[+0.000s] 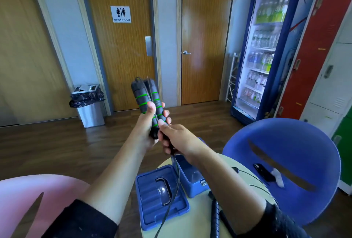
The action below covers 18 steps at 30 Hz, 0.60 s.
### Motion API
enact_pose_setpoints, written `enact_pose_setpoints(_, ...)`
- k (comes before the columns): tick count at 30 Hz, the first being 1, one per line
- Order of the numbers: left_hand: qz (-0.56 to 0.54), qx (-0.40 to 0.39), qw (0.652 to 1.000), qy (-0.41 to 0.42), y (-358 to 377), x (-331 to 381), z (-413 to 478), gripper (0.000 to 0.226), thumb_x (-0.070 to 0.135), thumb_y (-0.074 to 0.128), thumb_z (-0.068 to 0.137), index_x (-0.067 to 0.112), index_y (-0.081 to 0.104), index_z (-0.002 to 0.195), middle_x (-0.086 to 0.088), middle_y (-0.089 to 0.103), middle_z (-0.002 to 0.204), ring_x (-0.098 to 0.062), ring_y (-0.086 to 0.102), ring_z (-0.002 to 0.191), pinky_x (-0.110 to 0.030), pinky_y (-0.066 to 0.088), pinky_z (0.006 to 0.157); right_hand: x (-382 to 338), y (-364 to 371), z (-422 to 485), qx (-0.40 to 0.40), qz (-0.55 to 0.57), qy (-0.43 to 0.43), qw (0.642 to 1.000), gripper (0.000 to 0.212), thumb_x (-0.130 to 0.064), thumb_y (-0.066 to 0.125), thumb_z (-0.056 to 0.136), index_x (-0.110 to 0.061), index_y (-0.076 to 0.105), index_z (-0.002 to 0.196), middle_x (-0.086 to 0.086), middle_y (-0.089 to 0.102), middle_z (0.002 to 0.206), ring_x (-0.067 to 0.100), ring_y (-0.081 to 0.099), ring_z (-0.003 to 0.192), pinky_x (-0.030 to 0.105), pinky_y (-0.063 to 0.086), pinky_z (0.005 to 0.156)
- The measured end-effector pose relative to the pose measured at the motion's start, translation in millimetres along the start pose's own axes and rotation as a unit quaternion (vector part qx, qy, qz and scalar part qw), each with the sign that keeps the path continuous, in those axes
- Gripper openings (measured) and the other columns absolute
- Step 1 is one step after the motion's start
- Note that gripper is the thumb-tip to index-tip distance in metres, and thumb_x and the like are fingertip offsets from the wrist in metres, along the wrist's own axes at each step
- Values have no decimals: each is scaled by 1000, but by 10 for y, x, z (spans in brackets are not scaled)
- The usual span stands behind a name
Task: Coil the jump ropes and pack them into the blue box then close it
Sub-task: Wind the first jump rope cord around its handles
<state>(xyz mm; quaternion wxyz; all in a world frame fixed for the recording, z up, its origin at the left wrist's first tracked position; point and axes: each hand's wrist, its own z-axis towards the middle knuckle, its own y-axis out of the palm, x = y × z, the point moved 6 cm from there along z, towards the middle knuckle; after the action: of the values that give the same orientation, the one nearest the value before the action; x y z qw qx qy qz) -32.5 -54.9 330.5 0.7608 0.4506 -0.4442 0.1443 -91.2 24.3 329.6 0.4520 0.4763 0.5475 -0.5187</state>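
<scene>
My left hand [146, 125] grips the two black handles with green rings [146, 98] of a jump rope, held upright in front of me. My right hand [179, 138] pinches the thin black cord just below the handles. The cord [177, 182] hangs down past the blue box. The blue box [192, 180] stands open on the round table, its lid [148, 203] lying flat to the left with a black carry handle on it. A second jump rope's black handles [216, 216] lie on the table under my right forearm.
The small round cream table [190, 224] has a blue chair [297, 153] at its right, with a dark phone [263, 172] on the seat, and a pink chair [38, 194] at its left. Further off are a bin [89, 104], wooden doors and a drinks fridge [266, 51].
</scene>
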Motion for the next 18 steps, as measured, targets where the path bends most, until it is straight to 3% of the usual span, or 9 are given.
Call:
enact_pose_setpoints(5, -11, 19, 1000, 2, 95, 3, -14, 82, 54, 94, 33, 13, 54, 92, -2, 55, 70, -17, 55, 57, -29, 50, 54, 123, 29, -8, -14, 25, 40, 999, 55, -54, 46, 94, -12, 54, 60, 0, 53, 50, 14, 51, 41, 18, 45, 44)
enact_pose_setpoints(8, -8, 35, 999, -16, 96, 2, -23, 37, 32, 78, 65, 13, 53, 85, -3, 52, 72, -18, 54, 58, -29, 50, 53, 163, 25, 8, -12, 30, 47, 998, 56, -55, 50, 92, -11, 54, 58, -1, 52, 46, 15, 50, 38, 19, 45, 44)
enact_pose_setpoints(11, 7, 38, 999, -22, 111, 8, -32, 16, 17, 67, 74, 14, 55, 83, -3, 51, 70, -18, 52, 59, -28, 49, 54, 188, 3, 41, -8, 21, 23, 999, 56, -57, 50, 91, -11, 56, 59, 0, 53, 48, 15, 51, 41, 20, 46, 46)
enact_pose_setpoints(14, 8, 21, 1000, -22, 146, 40, -38, 16, 5, 66, 78, 14, 55, 85, -4, 50, 70, -17, 51, 57, -28, 47, 54, 324, 19, 63, -31, 1, 5, 1000, 69, -66, 36, 92, -11, 58, 56, 3, 56, 52, 19, 57, 52, 24, 50, 58)
enact_pose_setpoints(16, 1, 5, 1000, -17, 155, 112, -42, 14, 6, 64, 79, 14, 55, 86, -3, 52, 70, -17, 51, 58, -29, 45, 56, 536, 105, 50, -121, -21, 19, 992, 83, -77, 15, 87, -13, 55, 51, 4, 56, 52, 22, 61, 63, 28, 49, 74)
enact_pose_setpoints(18, 13, -7, 1000, -20, 126, 176, -47, 12, 10, 63, 79, 14, 55, 87, -3, 53, 69, -18, 51, 59, -30, 46, 56, 800, 129, 69, -181, -28, 40, 982, 82, -74, 2, 87, -15, 46, 51, 5, 50, 53, 20, 60, 62, 29, 45, 77)
